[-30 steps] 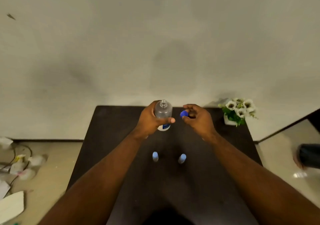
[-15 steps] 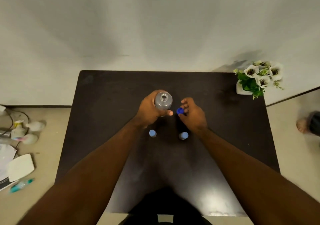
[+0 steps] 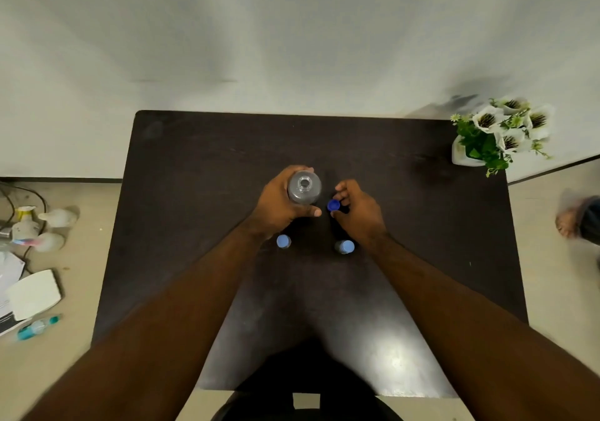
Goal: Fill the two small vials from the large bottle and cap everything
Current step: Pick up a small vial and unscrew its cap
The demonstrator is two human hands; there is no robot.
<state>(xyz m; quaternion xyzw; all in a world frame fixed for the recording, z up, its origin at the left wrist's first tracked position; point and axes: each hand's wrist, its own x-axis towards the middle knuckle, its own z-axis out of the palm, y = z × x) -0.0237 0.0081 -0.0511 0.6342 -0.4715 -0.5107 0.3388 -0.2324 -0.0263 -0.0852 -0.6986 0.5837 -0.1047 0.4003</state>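
Gripping the open bottle (image 3: 304,188) upright near the table's (image 3: 194,167) centre, the left hand (image 3: 279,206) wraps it; the right hand (image 3: 358,213) pinches its blue cap (image 3: 333,205) just beside. Both capped vials (image 3: 283,241) (image 3: 344,246) stand nearer the front edge, the right hand closer to one.

No readable text

Nothing could be read: the large bottle (image 3: 304,187) showed no legible label from above, and the papers (image 3: 9,278) on the floor at nine o'clock were too blurred.
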